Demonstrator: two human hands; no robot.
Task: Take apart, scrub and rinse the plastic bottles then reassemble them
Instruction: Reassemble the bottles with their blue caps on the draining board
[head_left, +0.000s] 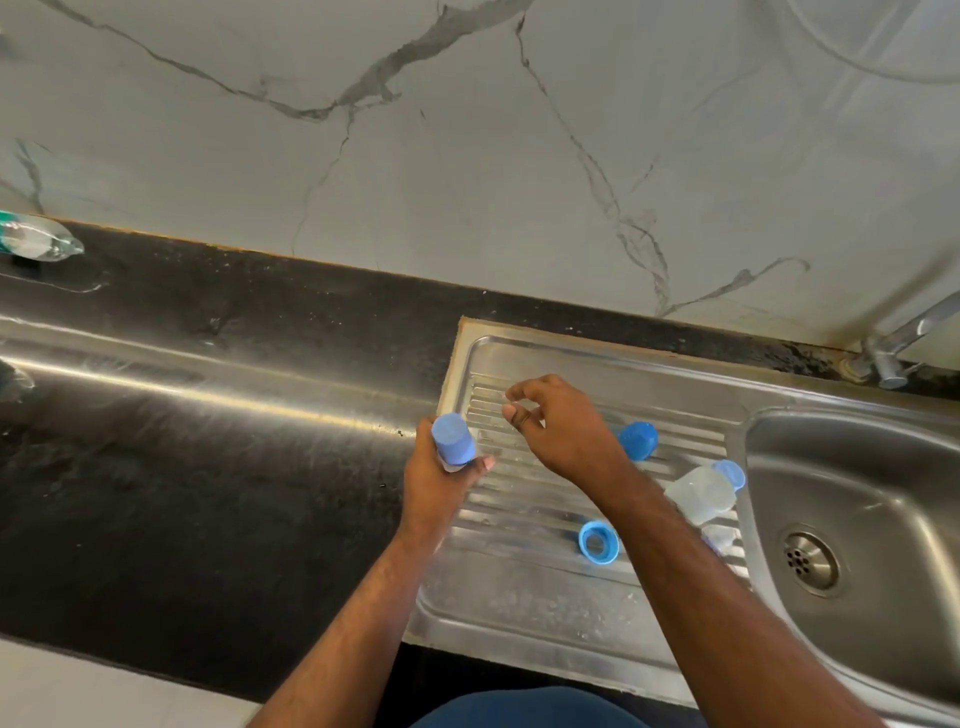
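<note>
My left hand (441, 483) grips a small clear bottle with a blue cap (453, 441) on top, held upright over the left edge of the steel draining board (545, 608). My right hand (558, 431) hovers just right of it with fingers loosely curled, holding nothing. On the ribbed board lie a blue cap (639, 440), a blue screw ring (598, 542) and a clear bottle with a blue collar (706, 491) on its side. A small clear part (722, 538) lies beside that bottle.
The sink bowl (862, 467) with its drain (810, 561) is at the right, and a tap (898, 348) stands behind it. A black wet counter (208, 415) stretches left. A clear plastic bottle (36, 241) lies at the far left by the marble wall.
</note>
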